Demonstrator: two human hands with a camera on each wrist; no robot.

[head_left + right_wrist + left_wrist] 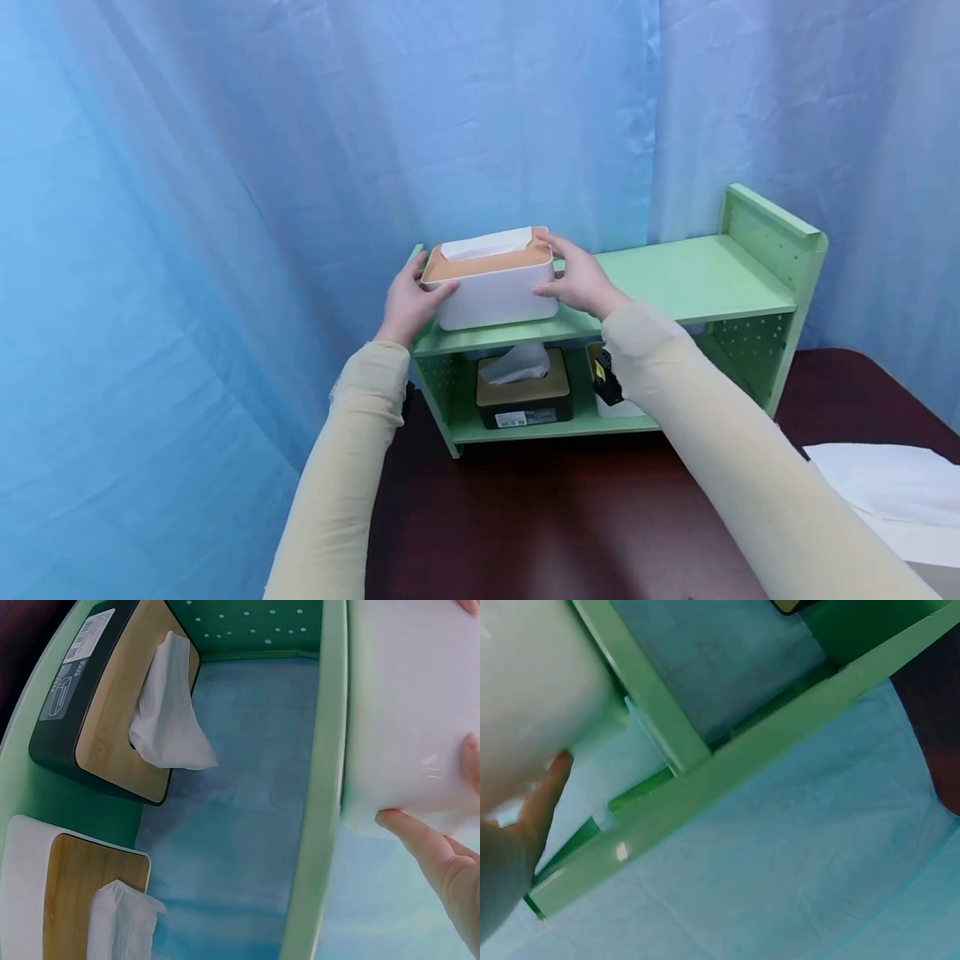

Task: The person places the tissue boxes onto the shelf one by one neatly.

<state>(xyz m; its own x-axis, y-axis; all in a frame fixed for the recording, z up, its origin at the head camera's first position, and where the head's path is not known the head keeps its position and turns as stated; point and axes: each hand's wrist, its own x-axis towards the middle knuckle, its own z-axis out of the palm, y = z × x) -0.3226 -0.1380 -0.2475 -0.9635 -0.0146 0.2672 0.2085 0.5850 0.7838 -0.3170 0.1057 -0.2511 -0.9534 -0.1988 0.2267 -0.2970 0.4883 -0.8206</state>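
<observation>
A white tissue box point(498, 298) with a wood-coloured lid and a white tissue in its slot is at the left end of the upper board of a green shelf point(690, 275). My left hand point(408, 302) grips its left side, thumb on the front face and fingers around the back corner. On the opposite side my right hand point(579, 279) holds it, with the thumb low on the front and fingers at the top rim. In the right wrist view the box's white wall point(405, 712) lies right along the board's edge.
On the lower board stand a black tissue box point(525, 404) with a wooden lid and, to its right, a white tissue box point(30, 885), partly hidden by my right arm. White tissue point(892, 479) shows at the table's right. A blue curtain point(300, 167) hangs behind.
</observation>
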